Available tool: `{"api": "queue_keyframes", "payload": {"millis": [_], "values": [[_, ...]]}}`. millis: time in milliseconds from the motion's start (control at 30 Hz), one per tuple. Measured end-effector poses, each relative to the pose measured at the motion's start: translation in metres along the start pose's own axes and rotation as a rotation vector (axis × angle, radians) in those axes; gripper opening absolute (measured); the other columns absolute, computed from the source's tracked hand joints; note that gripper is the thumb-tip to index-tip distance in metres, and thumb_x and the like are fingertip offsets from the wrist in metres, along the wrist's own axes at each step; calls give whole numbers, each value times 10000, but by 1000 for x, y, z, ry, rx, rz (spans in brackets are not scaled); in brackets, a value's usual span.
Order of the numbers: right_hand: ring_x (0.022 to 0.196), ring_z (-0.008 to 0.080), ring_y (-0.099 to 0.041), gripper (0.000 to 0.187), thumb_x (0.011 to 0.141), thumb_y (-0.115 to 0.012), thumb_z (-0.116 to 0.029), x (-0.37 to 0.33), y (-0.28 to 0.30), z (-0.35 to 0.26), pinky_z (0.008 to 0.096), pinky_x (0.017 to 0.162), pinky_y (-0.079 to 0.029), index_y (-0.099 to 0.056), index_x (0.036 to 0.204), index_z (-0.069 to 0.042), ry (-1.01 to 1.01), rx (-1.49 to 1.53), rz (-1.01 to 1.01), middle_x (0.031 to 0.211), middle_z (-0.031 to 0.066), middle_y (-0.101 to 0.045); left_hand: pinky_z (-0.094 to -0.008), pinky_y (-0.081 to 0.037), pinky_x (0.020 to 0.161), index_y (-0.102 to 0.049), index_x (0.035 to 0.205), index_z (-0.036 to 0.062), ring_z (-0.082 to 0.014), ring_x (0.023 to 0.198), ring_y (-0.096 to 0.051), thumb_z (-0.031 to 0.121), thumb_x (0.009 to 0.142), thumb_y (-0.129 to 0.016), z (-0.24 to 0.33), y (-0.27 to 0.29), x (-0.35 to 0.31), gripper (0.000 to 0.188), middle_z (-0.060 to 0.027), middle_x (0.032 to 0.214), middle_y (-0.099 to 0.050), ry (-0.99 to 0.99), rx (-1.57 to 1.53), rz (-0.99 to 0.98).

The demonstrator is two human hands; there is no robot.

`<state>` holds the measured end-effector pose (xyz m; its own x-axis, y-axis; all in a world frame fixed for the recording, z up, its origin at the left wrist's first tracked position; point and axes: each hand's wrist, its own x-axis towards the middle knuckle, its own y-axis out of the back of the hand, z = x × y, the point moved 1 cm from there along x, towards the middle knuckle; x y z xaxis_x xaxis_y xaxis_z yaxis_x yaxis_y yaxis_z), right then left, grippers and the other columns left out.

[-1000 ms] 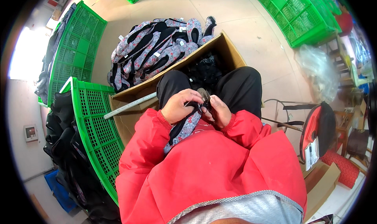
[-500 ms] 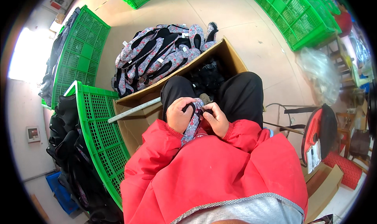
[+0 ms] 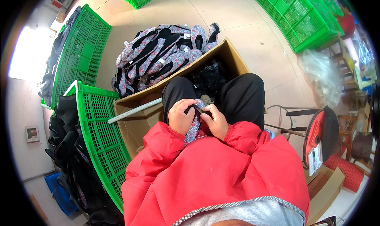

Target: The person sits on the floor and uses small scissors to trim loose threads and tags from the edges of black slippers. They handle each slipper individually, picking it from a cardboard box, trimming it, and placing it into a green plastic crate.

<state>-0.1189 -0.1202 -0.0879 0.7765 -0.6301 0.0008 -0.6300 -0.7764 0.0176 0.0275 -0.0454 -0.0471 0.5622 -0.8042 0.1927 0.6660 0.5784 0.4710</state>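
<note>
Seemingly to steady it, the left hand point(image 3: 181, 117) and right hand point(image 3: 216, 122) pinch the floral fabric piece point(image 3: 192, 131) close together over the lap point(image 3: 242, 97). Matching pieces point(image 3: 161, 59) lie heaped beyond the far edge of the cardboard box point(image 3: 236, 60), perhaps for easy reach.

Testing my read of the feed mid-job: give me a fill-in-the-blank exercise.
The left hand and right hand hold a patterned fabric piece; the sleeves are coloured ____.
The open box by the patterned pile is made of ____.
The crates are coloured ____.
The clear plastic sits toward the picture's ____ edge.

Missing words: red; cardboard; green; right.
</note>
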Motion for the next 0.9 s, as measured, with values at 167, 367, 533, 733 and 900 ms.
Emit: {"api": "queue_keyframes", "payload": {"millis": [167, 367, 533, 733, 900], "values": [[825, 232, -656, 198, 957, -598, -165, 0, -2, 1, 319, 757, -494, -526, 1046, -4, 18, -34, 31, 915, 136, -643, -329, -529, 804, -705, 899, 20, -279, 871, -677, -26, 747, -586, 3, 0, 0, 199, -116, 913, -704, 1, 3, 10], [793, 173, -640, 164, 965, -585, -142, 0, -3, -2, 289, 729, -490, -524, 1037, -7, -29, -3, 14, 869, 114, -635, -329, -530, 803, -709, 904, 19, -279, 866, -678, -27, 746, -583, 2, 0, 0, 208, -120, 910, -705, 11, 15, 12], [659, 98, -537, 115, 992, -544, -137, 4, -7, 14, 246, 625, -451, -513, 1035, -35, 21, 263, 13, 797, 43, -589, -331, -529, 802, -712, 905, 18, -282, 866, -678, -17, 749, -593, 3, -1, 1, 199, -125, 909, -705, 24, 10, 1], [552, 57, -403, 163, 1027, -477, -226, 2, 0, 13, 184, 463, -298, -502, 1078, -73, -306, 698, 108, 839, 49, -581, -340, -516, 831, -691, 995, 26, -295, 907, -664, -8, 745, -611, 5, 4, 0, 265, -127, 952, -693, 49, 29, -60], [556, 47, -416, 206, 1019, -497, -245, 7, 12, 15, 177, 466, -311, -502, 1147, -83, -325, 632, 194, 864, 39, -601, -357, -480, 890, -597, 1159, 48, -294, 1001, -615, 15, 706, -683, 13, 10, -8, 462, -120, 1031, -642, 58, 222, -77]]}}
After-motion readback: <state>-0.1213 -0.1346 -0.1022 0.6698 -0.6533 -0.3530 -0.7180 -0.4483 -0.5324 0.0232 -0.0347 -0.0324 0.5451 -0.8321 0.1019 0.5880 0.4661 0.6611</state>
